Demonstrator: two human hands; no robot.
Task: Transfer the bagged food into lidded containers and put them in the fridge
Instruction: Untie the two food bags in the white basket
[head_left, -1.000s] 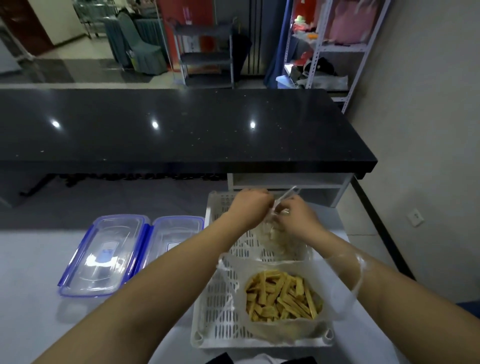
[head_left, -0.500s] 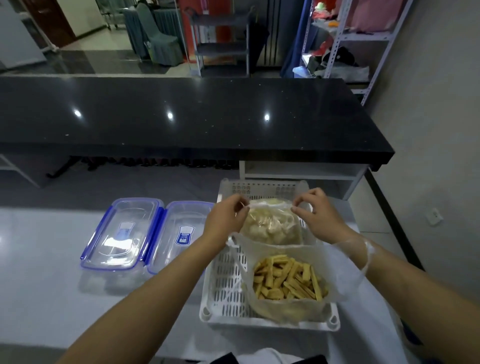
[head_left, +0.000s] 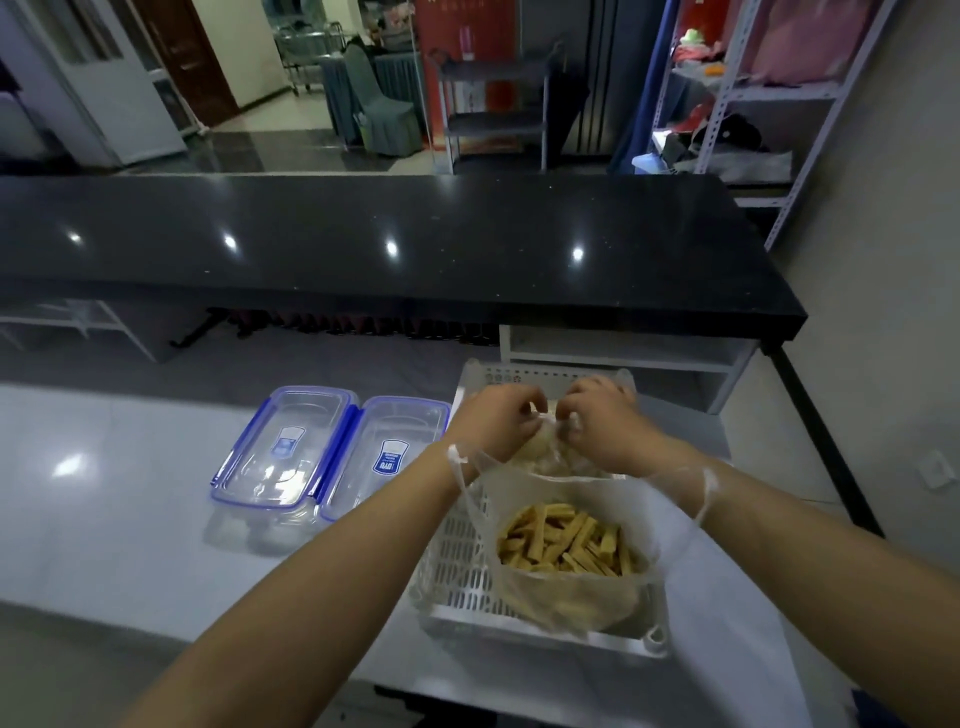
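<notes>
A white perforated basket (head_left: 452, 571) stands on the pale counter. In it lies an open clear bag of yellow food sticks (head_left: 566, 545), its handles looped over both my wrists. Behind it sits a smaller clear bag of pale food (head_left: 540, 454). My left hand (head_left: 498, 415) and my right hand (head_left: 602, 415) pinch the top of that pale bag, fingers close together. Two clear containers with blue-edged lids (head_left: 280, 452) (head_left: 389, 452) lie side by side, left of the basket.
A long black counter (head_left: 363, 244) runs across behind the work surface. A white shelf unit (head_left: 623, 348) stands under its right end. The wall is close on the right. The pale counter (head_left: 104, 493) stretches left of the containers.
My hands were apart, holding the pale bag's mouth wide; now they have come together at its top. The view has shifted slightly.
</notes>
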